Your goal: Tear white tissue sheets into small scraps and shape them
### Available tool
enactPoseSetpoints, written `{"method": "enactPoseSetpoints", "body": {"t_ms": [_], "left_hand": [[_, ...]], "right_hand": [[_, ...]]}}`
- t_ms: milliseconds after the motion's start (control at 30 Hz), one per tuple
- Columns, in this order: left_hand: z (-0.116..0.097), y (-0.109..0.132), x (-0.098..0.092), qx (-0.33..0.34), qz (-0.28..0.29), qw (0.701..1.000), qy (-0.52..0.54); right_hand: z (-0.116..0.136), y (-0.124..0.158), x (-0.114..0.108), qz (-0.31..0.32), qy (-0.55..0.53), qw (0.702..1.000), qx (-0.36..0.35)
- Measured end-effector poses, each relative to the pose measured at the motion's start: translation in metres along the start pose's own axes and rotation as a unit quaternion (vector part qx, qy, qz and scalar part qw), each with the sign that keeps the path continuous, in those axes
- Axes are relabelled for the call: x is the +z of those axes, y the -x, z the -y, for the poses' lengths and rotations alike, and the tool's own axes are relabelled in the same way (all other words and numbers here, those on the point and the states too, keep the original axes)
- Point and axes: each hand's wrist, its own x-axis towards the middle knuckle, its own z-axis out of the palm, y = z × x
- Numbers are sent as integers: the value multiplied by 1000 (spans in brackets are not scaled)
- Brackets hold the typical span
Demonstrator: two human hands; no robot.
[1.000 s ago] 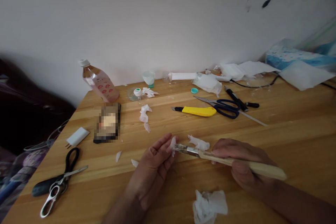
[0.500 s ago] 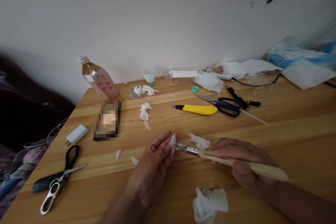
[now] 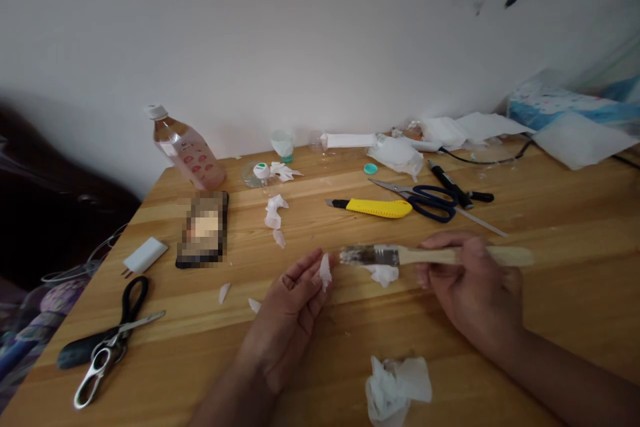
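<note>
Between the thumb and fingers of my left hand (image 3: 295, 303) is a small white petal-shaped piece of thin paper (image 3: 325, 271), held upright. My right hand (image 3: 473, 283) grips the pale wooden handle of a flat paintbrush (image 3: 370, 255), which is slightly blurred. The brush lies almost level, its bristle tip just right of the piece and apart from it. Below the brush, partly hidden, is a crumpled white scrap (image 3: 385, 275) on the wooden table (image 3: 320, 373). Two loose petal-shaped pieces, one of them a slim petal (image 3: 224, 293), rest left of my left hand.
A yellow utility knife (image 3: 379, 207) and dark-handled scissors (image 3: 434, 202) lie beyond my hands. A bottle (image 3: 193, 157), phone (image 3: 203, 230), charger (image 3: 145, 255) and black-and-silver scissors (image 3: 116, 340) stand or lie left. Crumpled tissue (image 3: 397, 387) sits near the front. Several papers (image 3: 480, 127) line the wall.
The brush tip has come away from the white piece, rightward and up, and the brush has turned more level. My right hand has shifted up; my left hand keeps the piece.
</note>
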Motion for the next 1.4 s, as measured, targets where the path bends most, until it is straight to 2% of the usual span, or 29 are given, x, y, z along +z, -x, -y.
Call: {"method": "enactPoseSetpoints", "body": {"t_ms": [100,167,433,600,800,1033,1233,1400], "left_hand": [[1,-1,-1,3,-1,1000,-15],[4,-2,-3,14,7,999,-34],[12,-10,-7,46,26,990,-131],[11,-12,-8,29,9,993,-113],[12,-12,-9,28,14,994,-109],[10,-8,-6,22,29,995,-97],[9,-7,-4,12,12,996,-83],[8,-6,-3,15,29,996,-88]], "right_hand": [[0,-7,0,-43,-32,998,17],[0,-8,0,-44,-39,998,25],[2,2,1,18,-17,999,26],[3,3,-2,37,-2,999,5],[11,0,-1,72,41,996,-39],[11,0,-3,56,57,996,-50],[8,3,-5,107,52,992,-51],[12,1,-2,69,59,995,-39]]}}
